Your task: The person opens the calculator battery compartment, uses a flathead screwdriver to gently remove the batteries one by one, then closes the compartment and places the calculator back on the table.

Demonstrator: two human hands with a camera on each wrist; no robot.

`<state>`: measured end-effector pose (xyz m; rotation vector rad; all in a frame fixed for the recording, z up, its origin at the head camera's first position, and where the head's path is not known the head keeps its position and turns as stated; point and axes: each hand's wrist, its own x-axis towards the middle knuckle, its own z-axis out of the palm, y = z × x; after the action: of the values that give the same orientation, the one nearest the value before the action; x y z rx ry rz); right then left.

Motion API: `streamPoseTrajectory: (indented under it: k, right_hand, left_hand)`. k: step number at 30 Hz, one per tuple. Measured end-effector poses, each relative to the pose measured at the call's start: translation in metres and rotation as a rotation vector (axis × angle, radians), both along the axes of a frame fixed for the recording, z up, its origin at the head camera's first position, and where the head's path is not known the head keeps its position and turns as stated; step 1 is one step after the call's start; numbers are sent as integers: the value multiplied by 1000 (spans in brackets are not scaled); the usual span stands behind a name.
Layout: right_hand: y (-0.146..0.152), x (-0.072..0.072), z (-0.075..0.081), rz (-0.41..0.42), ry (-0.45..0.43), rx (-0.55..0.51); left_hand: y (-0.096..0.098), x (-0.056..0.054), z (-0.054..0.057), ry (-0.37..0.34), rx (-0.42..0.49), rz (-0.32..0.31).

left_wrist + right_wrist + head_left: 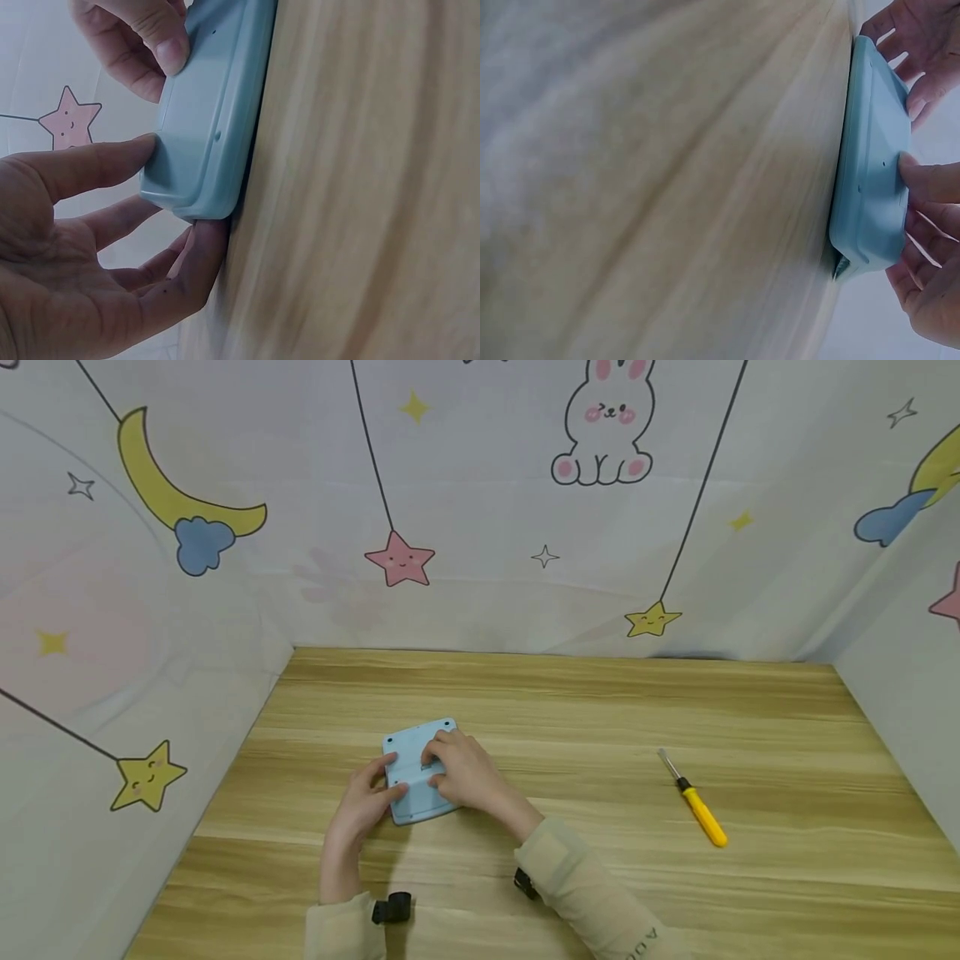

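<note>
A light blue calculator [422,793] lies face down on the wooden table, its back panel and small dark corner feet upward. My left hand [362,800] grips its left side, thumb on the back and fingers along the edge, as the left wrist view also shows for the calculator [202,120]. Over the right part of the back, my right hand [467,770] bends its fingers, with fingertips and thumb close around a small latch [426,767] near the middle. In the right wrist view, the right thumb [922,178] touches the back; the fingertips' contact is partly hidden.
A screwdriver [701,814] with a yellow handle lies to the right, its metal tip pointing away. A patterned white cloth [487,527] walls the back and sides of the wooden table [555,718]. Black camera mounts [393,907] sit at both sleeves.
</note>
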<state>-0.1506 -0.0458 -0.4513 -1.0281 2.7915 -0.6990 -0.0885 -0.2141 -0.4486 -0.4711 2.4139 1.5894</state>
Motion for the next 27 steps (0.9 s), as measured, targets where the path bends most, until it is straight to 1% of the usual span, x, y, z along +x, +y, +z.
streamPoseTrajectory:
  k: [5,10,14,19,27]
  right_hand:
    - [0,0,-2,19,25,9]
    - [0,1,-3,39,65,32]
    - [1,3,-3,49,86,24]
    - [1,5,-1,66,107,9]
    - [0,7,4,70,118,47]
  left_hand:
    - [0,1,-1,-1,-8,-3]
    - [0,1,-1,4,11,-2]
    - [0,2,-2,7,22,0]
    - [0,1,-1,6,24,2]
    - [-1,0,-1,5,9,-1]
